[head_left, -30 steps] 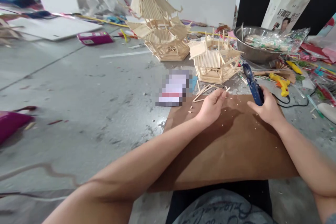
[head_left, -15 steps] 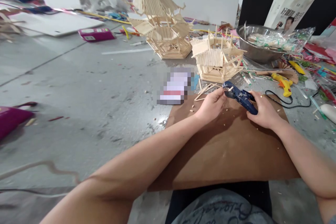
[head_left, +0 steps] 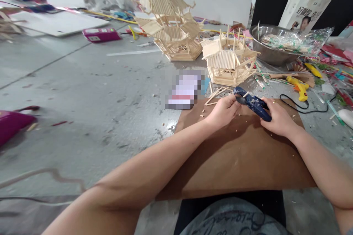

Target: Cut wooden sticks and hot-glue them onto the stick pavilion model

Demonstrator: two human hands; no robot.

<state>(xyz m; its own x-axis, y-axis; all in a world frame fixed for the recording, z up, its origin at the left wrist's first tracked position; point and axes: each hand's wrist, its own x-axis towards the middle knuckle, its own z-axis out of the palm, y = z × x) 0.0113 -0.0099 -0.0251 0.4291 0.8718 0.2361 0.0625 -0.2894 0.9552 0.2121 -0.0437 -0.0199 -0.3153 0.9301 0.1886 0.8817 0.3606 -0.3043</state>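
My right hand [head_left: 278, 119] is wrapped around the handles of dark blue hand shears [head_left: 255, 106], spotted with pale residue. The jaws point left, towards my left hand [head_left: 224, 110], whose fingers are pinched together right beside them. A short pale end of a wooden stick [head_left: 246, 94] shows at the jaws; the rest of it is hidden by the fingers and the tool. Beyond my left hand lie several loose wooden sticks [head_left: 216, 94]. Small cut stick pieces [head_left: 202, 113] are scattered on the brown board [head_left: 237, 169] under my hands.
Behind stand a tall stick pagoda [head_left: 176, 35] and a lower stick structure [head_left: 227, 62]. A phone with a blurred screen [head_left: 183, 90] lies left of the board. To the right are a yellow glue gun [head_left: 299, 87], its black cord, and a metal bowl [head_left: 268, 55] holding wrapped sticks.
The visible stick end has shifted slightly right at the shears' jaws. Both hands keep nearly the same place and grip.
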